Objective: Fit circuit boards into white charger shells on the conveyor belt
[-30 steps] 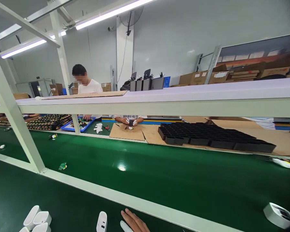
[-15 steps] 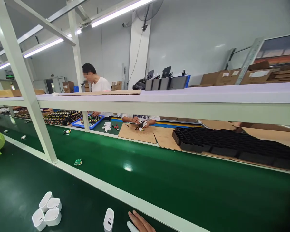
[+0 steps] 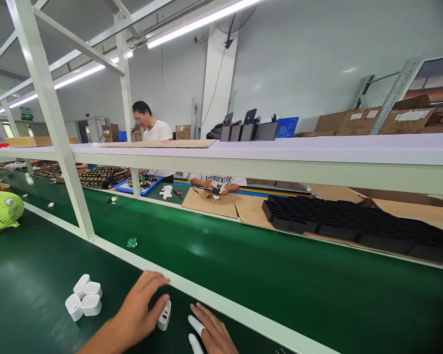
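Left hand (image 3: pixel 140 305): fingers spread, thumb touching small white plastic charger housing (image 3: pixel 164 315), not yet gripped. Right hand (image 3: pixel 212 334): flat, empty. Four similar white housings (image 3: pixel 83 300) clustered nearby, untouched.

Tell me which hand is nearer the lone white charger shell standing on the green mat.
Left. The left hand touches the charger shell with its fingertips from the left; the right hand rests flat on the mat just right of it, apart.

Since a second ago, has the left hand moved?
Yes. The left hand has come into view and reached forward to the white charger, just short of the white rail; earlier it was out of frame.
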`<state>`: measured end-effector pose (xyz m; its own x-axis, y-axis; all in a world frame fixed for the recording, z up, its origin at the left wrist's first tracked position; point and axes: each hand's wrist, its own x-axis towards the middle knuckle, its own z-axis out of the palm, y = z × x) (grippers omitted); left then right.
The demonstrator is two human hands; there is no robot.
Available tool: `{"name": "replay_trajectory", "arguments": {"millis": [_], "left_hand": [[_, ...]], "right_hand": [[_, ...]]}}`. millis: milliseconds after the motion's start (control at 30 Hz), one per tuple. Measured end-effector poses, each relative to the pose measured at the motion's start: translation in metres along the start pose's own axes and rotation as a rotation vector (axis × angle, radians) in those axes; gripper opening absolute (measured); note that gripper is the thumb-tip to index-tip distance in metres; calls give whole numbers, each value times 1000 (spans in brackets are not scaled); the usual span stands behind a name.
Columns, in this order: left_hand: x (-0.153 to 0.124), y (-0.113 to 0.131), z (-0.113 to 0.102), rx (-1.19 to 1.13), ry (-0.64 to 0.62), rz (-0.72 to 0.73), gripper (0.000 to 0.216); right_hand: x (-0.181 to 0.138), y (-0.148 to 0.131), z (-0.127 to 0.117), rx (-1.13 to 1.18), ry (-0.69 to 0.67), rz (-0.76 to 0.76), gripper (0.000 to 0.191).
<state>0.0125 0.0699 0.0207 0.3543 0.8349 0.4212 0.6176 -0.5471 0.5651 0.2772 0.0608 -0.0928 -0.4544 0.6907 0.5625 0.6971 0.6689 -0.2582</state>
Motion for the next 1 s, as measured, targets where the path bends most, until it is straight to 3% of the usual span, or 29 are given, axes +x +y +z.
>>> {"name": "replay_trajectory", "arguments": {"millis": [100, 200, 300, 367, 467, 567, 633, 700, 833, 933, 1000], "left_hand": [[43, -32, -24, 296, -80, -146, 55], [82, -66, -46, 352, -46, -310, 60], [104, -81, -55, 295, -60, -380, 53], [109, -76, -48, 212, -98, -366, 51], [97, -44, -21, 14, -215, -290, 54], [70, 3, 9, -226, -401, -192, 55], [53, 32, 19, -360, -509, -114, 54], [41, 49, 20, -335, -495, -29, 54], [28, 39, 8, -101, -242, -9, 50], [10, 13, 2, -79, -215, -21, 49], [-7, -3, 2, -66, -252, -6, 54]], "right_hand": [[6, -5, -16, 28, -132, 23, 45], [8, -13, -29, 66, -209, 63, 50], [6, -20, -29, 82, -145, 104, 49], [4, -24, -27, 98, -48, 147, 52], [6, -33, -30, 143, 125, 215, 65], [14, -44, -46, 220, 240, 233, 79], [20, -51, -59, 291, 267, 198, 71], [23, -57, -68, 339, 262, 166, 57], [14, -59, -71, 271, 116, 252, 44], [1, -57, -73, 175, -66, 347, 55], [-5, -56, -79, 160, -145, 322, 64]]}}
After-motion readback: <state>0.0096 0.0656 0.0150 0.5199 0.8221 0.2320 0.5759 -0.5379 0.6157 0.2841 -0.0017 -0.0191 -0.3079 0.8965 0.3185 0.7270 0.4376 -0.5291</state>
